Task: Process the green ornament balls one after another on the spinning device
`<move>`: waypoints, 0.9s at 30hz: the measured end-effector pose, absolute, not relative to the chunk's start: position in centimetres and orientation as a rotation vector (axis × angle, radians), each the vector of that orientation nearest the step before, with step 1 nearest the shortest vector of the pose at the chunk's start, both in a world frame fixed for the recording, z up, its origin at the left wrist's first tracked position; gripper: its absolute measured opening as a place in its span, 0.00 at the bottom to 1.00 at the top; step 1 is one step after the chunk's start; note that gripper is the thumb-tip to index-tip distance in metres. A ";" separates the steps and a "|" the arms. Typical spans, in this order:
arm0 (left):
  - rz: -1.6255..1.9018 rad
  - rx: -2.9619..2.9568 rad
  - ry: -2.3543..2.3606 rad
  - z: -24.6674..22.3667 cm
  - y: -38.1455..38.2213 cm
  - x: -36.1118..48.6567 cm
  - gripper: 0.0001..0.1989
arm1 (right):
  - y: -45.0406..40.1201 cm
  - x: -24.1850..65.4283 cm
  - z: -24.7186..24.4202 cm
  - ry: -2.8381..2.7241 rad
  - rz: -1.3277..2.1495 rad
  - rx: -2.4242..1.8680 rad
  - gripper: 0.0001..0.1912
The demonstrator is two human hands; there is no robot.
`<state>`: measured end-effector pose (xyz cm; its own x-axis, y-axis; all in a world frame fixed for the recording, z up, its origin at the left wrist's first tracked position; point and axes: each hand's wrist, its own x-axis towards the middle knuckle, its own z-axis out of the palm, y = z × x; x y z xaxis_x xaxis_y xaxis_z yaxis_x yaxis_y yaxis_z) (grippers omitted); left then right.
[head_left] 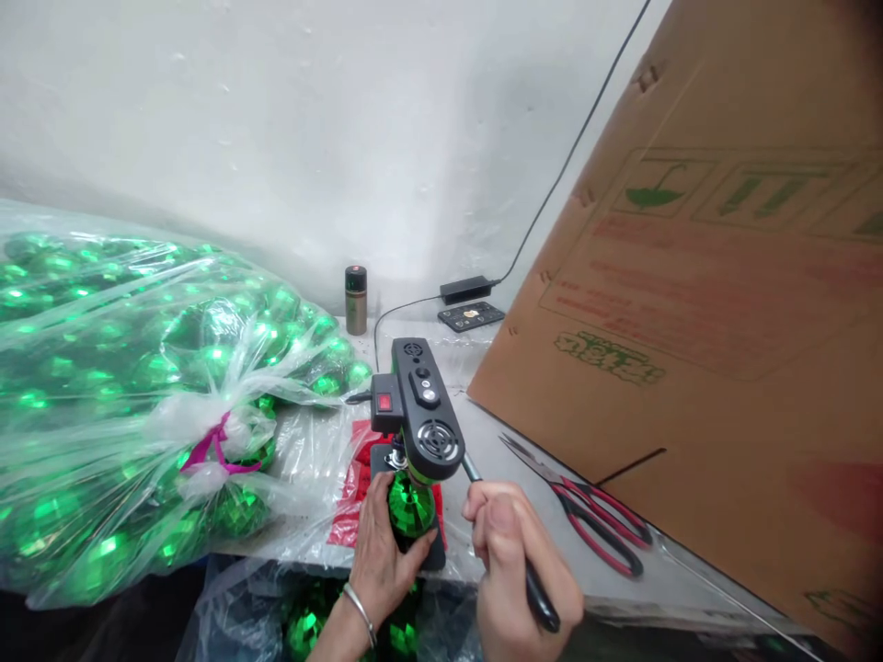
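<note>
My left hand [386, 552] is wrapped round a green faceted mirror ball [411, 506], thumb on its near right side. The ball sits right under the head of a small black bench drill press [431, 409] with a red switch at its side. Any bit between head and ball is hidden. On the right, my right hand [517, 561] grips the press's lever handle [540, 596], a metal rod with a black grip. Red plastic [350, 506] lies under the base of the press.
A tied clear bag [124, 386] of green balls fills the left. More green balls [307, 625] are below the table edge. Red-and-black scissors [586, 515] lie beside a large leaning cardboard box [690, 303]. Behind stand a bottle [356, 303], a power adapter [465, 290] and a phone [471, 316].
</note>
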<state>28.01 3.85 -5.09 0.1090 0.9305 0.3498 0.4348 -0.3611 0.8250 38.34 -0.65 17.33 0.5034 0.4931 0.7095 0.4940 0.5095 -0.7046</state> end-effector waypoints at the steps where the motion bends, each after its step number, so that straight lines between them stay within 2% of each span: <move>1: 1.205 1.869 1.323 -5.2 4.0 28.0 0.43 | -0.6 38.3 17.2 -1.104 -0.007 -1.092 0.23; 12: 1.181 1.899 1.306 -5.4 3.7 27.9 0.42 | 0.3 37.9 13.6 -1.040 -0.058 -0.972 0.26; 27: 1.184 1.943 1.299 -4.5 3.5 28.1 0.42 | 0.3 37.6 12.0 -0.952 -0.043 -0.978 0.25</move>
